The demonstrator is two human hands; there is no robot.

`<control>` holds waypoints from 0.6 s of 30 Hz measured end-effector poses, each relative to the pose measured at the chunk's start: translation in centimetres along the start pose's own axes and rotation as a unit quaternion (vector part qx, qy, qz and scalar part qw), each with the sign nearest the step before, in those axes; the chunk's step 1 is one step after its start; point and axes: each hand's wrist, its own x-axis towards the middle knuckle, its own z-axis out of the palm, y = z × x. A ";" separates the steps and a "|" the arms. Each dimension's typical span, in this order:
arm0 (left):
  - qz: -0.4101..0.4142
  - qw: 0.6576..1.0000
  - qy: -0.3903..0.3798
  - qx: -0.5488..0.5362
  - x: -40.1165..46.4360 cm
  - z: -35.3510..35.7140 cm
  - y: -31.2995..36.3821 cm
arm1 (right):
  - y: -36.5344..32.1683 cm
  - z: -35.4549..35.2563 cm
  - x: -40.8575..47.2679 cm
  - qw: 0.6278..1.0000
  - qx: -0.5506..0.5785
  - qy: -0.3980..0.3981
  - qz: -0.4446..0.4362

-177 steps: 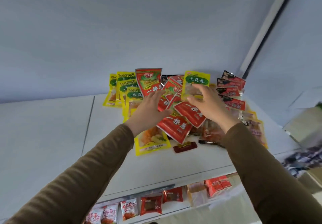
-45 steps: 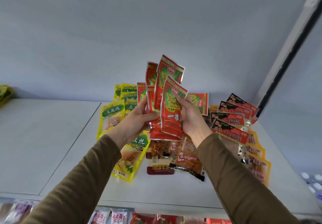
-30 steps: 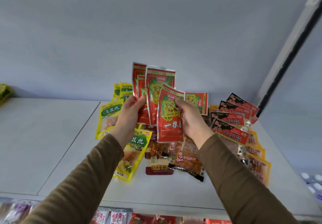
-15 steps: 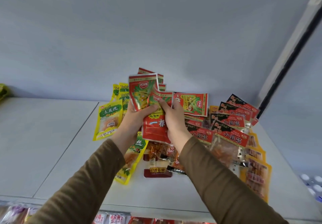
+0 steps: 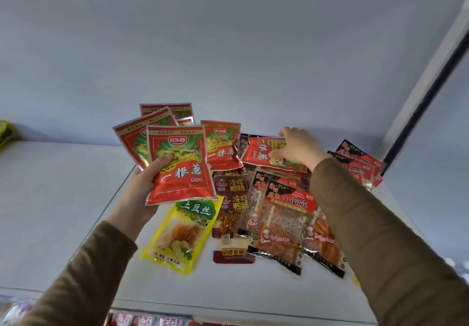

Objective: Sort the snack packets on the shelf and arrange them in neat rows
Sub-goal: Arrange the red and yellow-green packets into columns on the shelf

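My left hand (image 5: pixel 146 186) grips a fan of several red packets (image 5: pixel 181 168), held up above the white shelf (image 5: pixel 63 198). My right hand (image 5: pixel 297 148) reaches to the back of the pile and pinches another red packet (image 5: pixel 261 151) that lies sideways there. Below lie a yellow packet (image 5: pixel 182 231), dark red packets (image 5: pixel 232 198) and clear packets with red-black headers (image 5: pixel 284 224). More red-black packets (image 5: pixel 360 160) lie at the far right.
The shelf's grey back wall (image 5: pixel 228 46) rises right behind the pile. A dark upright post (image 5: pixel 426 92) bounds the shelf at right. Bare shelf surface stretches left. A green-yellow item (image 5: pixel 6 132) sits at the far left edge. Packets (image 5: pixel 142 320) show on the shelf below.
My right hand left the red bundle and reached right and back to a red packet on the pile. My left hand now holds the bundle alone, shifted left.
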 end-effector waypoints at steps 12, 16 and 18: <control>-0.009 1.000 0.009 0.007 0.2 -0.1 -0.5 | -1.0 -0.8 0.6 0.993 -0.104 0.046 -0.039; 0.008 1.000 0.018 -0.004 0.5 -0.9 -0.4 | -2.3 -3.7 0.6 0.982 0.178 0.060 -0.024; 0.013 1.000 0.021 -0.010 0.6 -1.2 -0.3 | -4.1 -4.3 0.3 0.923 0.383 0.032 -0.025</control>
